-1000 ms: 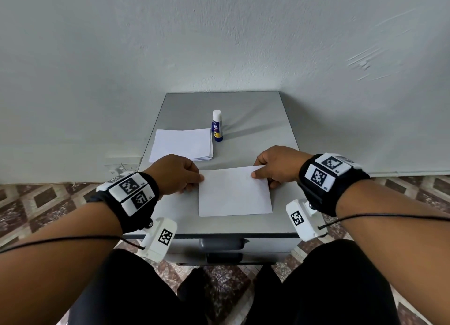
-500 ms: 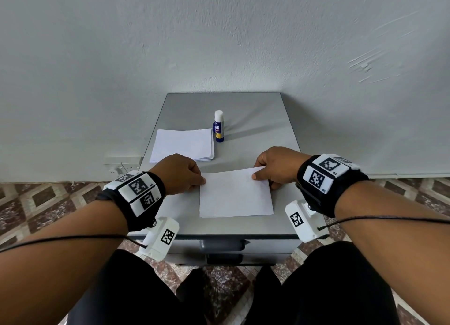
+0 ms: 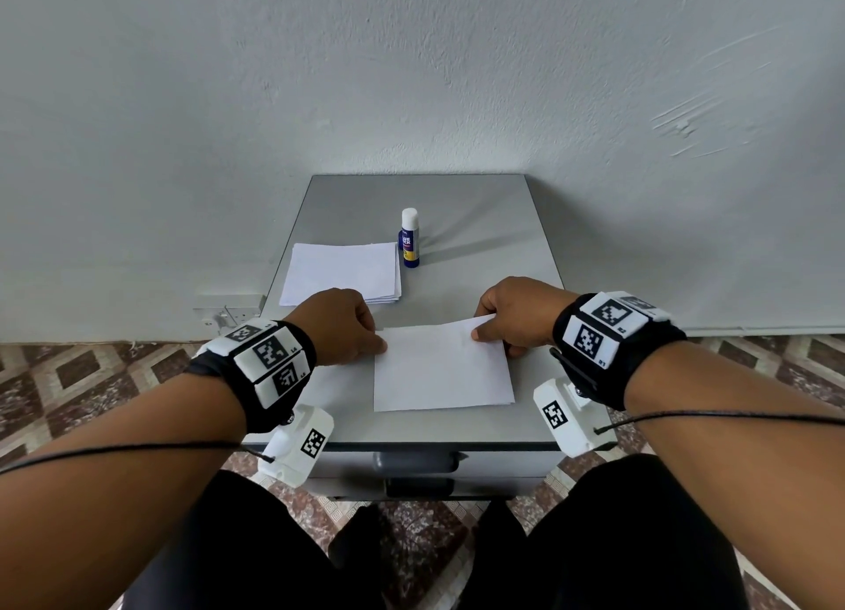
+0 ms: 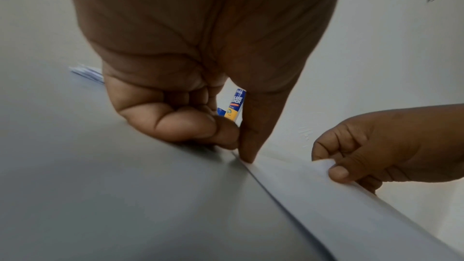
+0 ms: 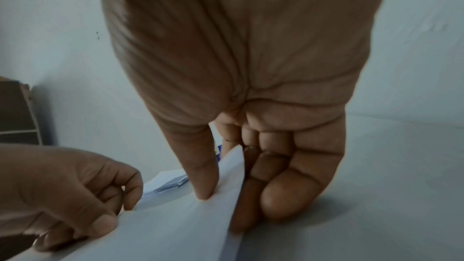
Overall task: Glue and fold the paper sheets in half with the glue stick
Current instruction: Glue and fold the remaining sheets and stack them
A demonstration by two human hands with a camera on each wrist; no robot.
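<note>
A white paper sheet [image 3: 441, 367] lies folded on the grey cabinet top [image 3: 480, 225], near its front edge. My right hand [image 3: 516, 317] pinches the sheet's far right corner [image 5: 226, 182] between thumb and fingers and lifts it a little. My left hand [image 3: 340, 330] pinches the far left corner [image 4: 247, 163] with curled fingers, low against the top. A blue and yellow glue stick [image 3: 409, 239] with a white cap stands upright behind the sheet, untouched. It shows between my left fingers [image 4: 236, 104] in the left wrist view.
A stack of white sheets [image 3: 343, 273] lies at the back left of the cabinet top, beside the glue stick. A white wall stands right behind the cabinet. Drawer handles [image 3: 418, 461] face me below the front edge. Patterned floor tiles [image 3: 82, 381] lie on both sides.
The far right corner of the sheet has risen slightly in my right hand. Both hands stay at the sheet's far corners.
</note>
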